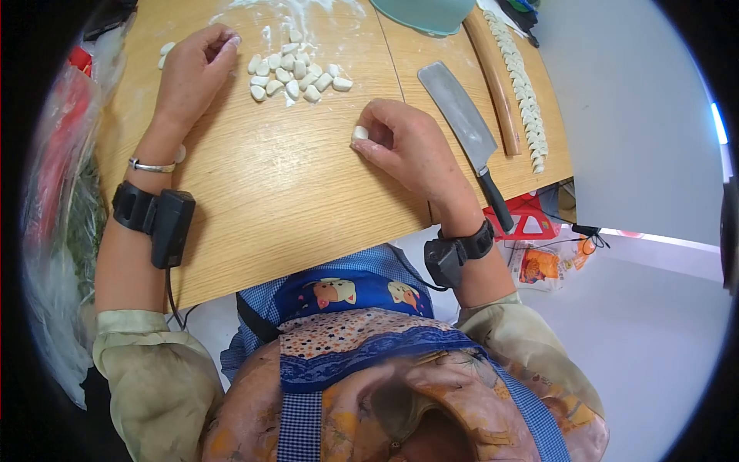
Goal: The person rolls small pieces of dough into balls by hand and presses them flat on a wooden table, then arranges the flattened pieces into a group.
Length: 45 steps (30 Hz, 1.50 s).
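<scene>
Between the thumb and forefinger of my right hand (408, 146) is a small white dough piece (359, 134), held just above the wooden table (285, 200). My left hand (198, 73) is closed at the upper left, with flour on its fingertips; whether anything is inside the curled fingers is hidden. A loose cluster of white dough pieces (299, 70) lies on the table between and beyond both hands. Another dough piece (180, 154) sits by my left wrist, partly covered. Two or so dough pieces (165, 51) rest left of my left hand.
A cleaver (459, 104) lies right of my right hand, its handle past the table edge. Beyond it are a wooden rolling pin (496, 85) and a long row of cut dough pieces (523, 92). A teal bowl (427, 17) stands at the back. Plastic bags (61, 192) hang left.
</scene>
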Tool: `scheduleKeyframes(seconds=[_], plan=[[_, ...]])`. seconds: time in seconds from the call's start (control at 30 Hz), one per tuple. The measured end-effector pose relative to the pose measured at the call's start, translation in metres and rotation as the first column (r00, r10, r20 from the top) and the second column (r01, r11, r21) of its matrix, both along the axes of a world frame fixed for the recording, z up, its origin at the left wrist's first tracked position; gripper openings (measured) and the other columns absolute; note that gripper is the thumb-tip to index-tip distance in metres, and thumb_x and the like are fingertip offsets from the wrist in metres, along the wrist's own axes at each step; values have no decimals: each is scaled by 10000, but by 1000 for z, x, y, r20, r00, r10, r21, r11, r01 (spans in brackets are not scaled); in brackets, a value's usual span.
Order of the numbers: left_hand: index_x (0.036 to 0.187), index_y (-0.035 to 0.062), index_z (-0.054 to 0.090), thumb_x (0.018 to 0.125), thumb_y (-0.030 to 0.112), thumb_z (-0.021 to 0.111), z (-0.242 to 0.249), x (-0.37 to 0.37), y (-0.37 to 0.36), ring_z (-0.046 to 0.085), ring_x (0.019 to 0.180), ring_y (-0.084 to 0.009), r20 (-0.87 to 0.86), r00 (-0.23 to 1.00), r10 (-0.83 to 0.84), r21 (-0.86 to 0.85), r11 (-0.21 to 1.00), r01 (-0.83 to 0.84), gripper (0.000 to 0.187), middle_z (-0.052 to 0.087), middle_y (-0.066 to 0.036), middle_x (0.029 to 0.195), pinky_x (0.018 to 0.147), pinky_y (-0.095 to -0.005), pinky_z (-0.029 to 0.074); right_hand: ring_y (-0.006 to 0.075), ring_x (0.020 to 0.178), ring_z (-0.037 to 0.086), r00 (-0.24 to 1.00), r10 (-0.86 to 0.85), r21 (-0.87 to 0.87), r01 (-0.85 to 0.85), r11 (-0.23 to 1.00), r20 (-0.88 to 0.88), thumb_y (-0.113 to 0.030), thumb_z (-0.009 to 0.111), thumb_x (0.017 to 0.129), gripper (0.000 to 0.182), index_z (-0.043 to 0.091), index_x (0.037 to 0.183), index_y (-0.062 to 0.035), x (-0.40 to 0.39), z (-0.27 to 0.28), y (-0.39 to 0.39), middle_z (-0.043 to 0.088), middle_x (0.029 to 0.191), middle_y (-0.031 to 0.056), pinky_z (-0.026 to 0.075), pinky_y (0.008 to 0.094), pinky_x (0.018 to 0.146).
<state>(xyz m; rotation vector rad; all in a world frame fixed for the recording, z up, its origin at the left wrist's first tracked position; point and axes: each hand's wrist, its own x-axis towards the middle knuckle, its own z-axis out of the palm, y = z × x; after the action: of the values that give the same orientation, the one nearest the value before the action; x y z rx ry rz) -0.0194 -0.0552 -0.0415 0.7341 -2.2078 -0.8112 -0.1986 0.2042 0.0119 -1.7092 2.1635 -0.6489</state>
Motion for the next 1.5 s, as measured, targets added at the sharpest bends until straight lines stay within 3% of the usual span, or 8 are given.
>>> scheduleKeyframes(seconds=[0.53, 0.73, 0.8, 1.0, 1.13, 1.2, 1.43, 1.5], plan=[[1077, -38, 676, 975, 192, 638, -4, 0, -1, 581, 772, -91, -21, 999, -37, -2, 999, 37, 255, 681, -31, 874, 718, -256, 487, 261, 711, 605, 1000, -23, 15, 23, 1000, 14, -159, 731, 834, 162, 632, 860, -33, 2, 3, 3, 609, 766, 102, 485, 389, 657], [1081, -28, 679, 975, 193, 638, -6, 0, -1, 584, 769, -89, 0, 1000, -29, -52, 998, 29, 248, 682, -30, 868, 718, -257, 489, 296, 803, 605, 995, -25, 21, 23, 1000, 97, -199, 701, 867, 221, 622, 990, -32, -7, 0, -5, 611, 848, 133, 483, 412, 714], [1080, -21, 680, 974, 191, 639, -6, 0, 0, 580, 761, -90, -26, 999, -39, -48, 998, 38, 241, 682, -27, 865, 711, -257, 488, 341, 1000, 582, 938, -113, -407, -33, 913, -329, -226, 666, 899, 343, 592, 1151, -6, -13, -20, -24, 611, 1041, 181, 462, 457, 857], [1071, -21, 678, 973, 210, 638, -3, 0, 1, 574, 751, -93, 4, 999, -34, -62, 998, 34, 254, 679, -27, 860, 701, -256, 482, 406, 1230, 493, 829, -105, -325, -96, 941, -549, -280, 603, 949, 511, 510, 1339, 37, -12, -44, -46, 542, 1310, 236, 382, 503, 1042], [1070, -22, 677, 975, 220, 637, -2, 0, -1, 576, 752, -94, 0, 999, -45, -75, 996, 45, 263, 678, -28, 855, 702, -258, 483, 414, 1275, 469, 854, -83, -296, -86, 951, -514, -298, 577, 965, 531, 492, 1369, 35, -15, -44, -46, 516, 1346, 258, 354, 541, 1074], [1080, -18, 679, 973, 211, 639, -4, 0, -3, 578, 756, -93, 15, 998, -59, -43, 997, 60, 256, 680, -30, 859, 704, -257, 484, 413, 1293, 458, 973, -47, -297, -23, 955, -228, -302, 574, 965, 549, 477, 1383, 40, -18, -42, -47, 501, 1365, 271, 339, 562, 1087], [1096, -16, 678, 974, 198, 641, -6, -1, -2, 588, 769, -90, -11, 998, -55, -32, 998, 55, 249, 686, -31, 867, 710, -258, 490, 418, 1267, 472, 894, -70, -298, -74, 952, -443, -264, 569, 964, 532, 467, 1371, 62, -4, -42, -46, 529, 1325, 268, 360, 506, 1085], [1100, -18, 677, 976, 201, 640, -5, 0, -3, 592, 762, -91, -8, 998, -58, -43, 997, 58, 255, 681, -25, 861, 710, -265, 496, 397, 1211, 517, 975, -52, -409, -42, 912, -217, -253, 558, 965, 432, 538, 1282, 39, -13, -37, -46, 565, 1263, 257, 417, 475, 1017]])
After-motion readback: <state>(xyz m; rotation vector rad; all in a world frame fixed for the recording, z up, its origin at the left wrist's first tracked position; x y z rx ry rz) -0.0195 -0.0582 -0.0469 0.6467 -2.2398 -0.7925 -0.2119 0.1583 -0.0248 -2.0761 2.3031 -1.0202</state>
